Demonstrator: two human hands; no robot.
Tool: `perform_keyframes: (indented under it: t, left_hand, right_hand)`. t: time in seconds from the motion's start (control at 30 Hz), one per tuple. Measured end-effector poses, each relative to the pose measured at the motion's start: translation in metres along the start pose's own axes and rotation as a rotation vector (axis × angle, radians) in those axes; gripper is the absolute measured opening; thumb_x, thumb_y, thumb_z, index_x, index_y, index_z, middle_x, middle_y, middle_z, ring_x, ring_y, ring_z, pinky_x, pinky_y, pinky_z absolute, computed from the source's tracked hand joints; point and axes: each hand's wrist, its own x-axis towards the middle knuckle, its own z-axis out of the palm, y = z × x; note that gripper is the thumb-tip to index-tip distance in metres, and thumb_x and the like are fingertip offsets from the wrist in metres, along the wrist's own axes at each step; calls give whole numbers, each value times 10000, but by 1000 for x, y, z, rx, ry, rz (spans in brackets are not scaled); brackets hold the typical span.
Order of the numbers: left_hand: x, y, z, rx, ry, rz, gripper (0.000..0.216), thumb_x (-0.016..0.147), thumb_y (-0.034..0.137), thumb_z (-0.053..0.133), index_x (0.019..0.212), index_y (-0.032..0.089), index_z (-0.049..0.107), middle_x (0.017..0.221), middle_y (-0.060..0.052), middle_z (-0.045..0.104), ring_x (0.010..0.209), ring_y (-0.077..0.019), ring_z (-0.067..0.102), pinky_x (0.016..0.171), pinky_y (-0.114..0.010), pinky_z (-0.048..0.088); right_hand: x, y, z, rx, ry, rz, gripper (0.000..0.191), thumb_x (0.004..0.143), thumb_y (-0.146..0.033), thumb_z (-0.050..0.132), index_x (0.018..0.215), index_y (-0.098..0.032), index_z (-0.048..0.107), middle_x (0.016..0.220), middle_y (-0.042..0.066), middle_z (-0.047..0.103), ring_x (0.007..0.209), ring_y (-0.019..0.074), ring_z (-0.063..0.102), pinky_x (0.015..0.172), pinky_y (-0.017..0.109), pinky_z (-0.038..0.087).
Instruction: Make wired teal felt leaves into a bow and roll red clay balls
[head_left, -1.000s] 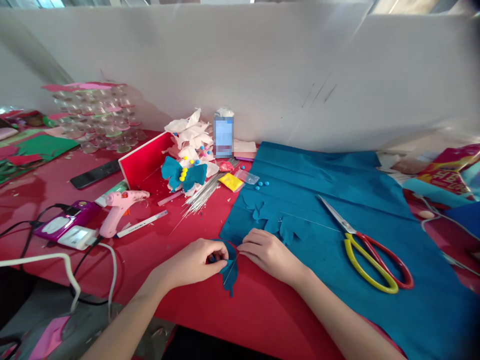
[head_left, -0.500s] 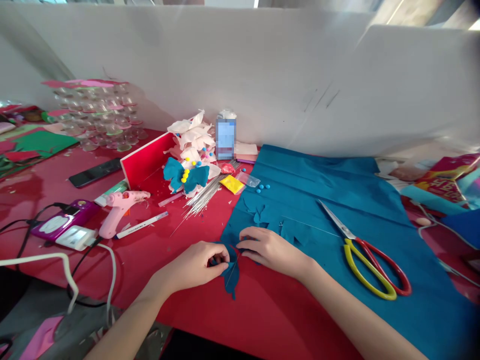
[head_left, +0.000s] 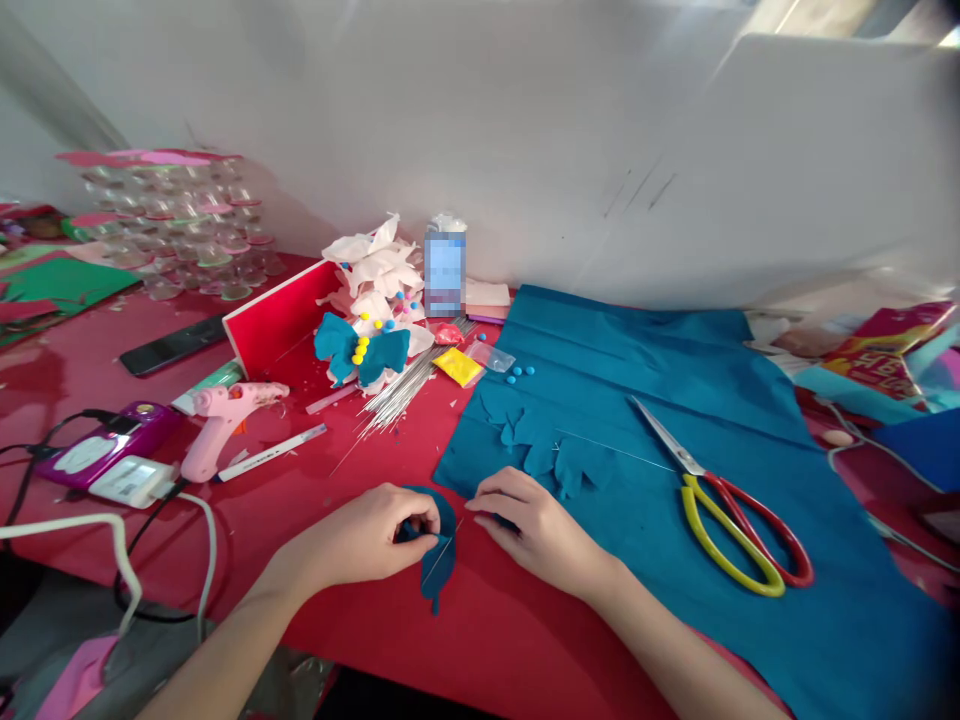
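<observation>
left hand [head_left: 360, 538] pinching felt petal [head_left: 439, 540], partly hiding it | right hand [head_left: 536, 525] fingertips curled under, grip unclear

Around the pink glue gun [head_left: 217, 420] on the red desk [head_left: 300, 500] lie a white pen [head_left: 271, 453] just right, wires [head_left: 394, 393] farther right, and yellow-red scissors [head_left: 720, 500] far right.

Head-worn view, single camera: looks forward and down from the near edge of the red table [head_left: 525, 640] toward the white wall [head_left: 525, 150], close range.
</observation>
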Motion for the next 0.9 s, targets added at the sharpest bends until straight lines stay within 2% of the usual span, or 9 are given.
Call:
perform_keyframes:
  t: [0.17, 0.37, 0.67, 0.9]
  left_hand:
    - [1, -1, 2, -3, 12, 14, 144, 840, 306, 512, 835, 204, 613, 803, 8, 660, 653, -110, 546, 593, -201, 393]
    - [2, -5, 3, -10, 29, 56, 137, 838, 306, 518, 833, 208, 613, 811, 11, 661, 633, -103, 543, 586, -193, 394]
    - [1, -5, 3, 4, 29, 75, 103, 833, 248, 516, 844, 212, 612, 815, 17, 665, 657, -102, 554, 589, -183, 385]
    - [1, -6, 4, 24, 50, 94, 93, 820, 233, 529, 840, 203, 615, 811, 14, 664, 669, -107, 560, 603, -190, 386]
  right_hand:
    - [5, -1, 5, -78, -68, -24, 202, 943, -208, 453, 1020, -188, 639, 1029, 95, 617, 986, 193, 556, 847, 336, 479]
    - [14, 7, -1, 22, -150, -66, 211, 947, -199, 441, 972, -165, 647, 1010, 98, 612, 946, 185, 555, 813, 306, 481]
    - [35, 13, -12, -15, -327, -286, 225, 947, -147, 413, 884, -148, 629, 930, 92, 624, 890, 177, 553, 751, 268, 465]
    - [37, 17, -7, -76, -324, -379, 243, 958, -130, 371, 897, -143, 607, 893, 93, 631, 863, 180, 525, 742, 276, 439]
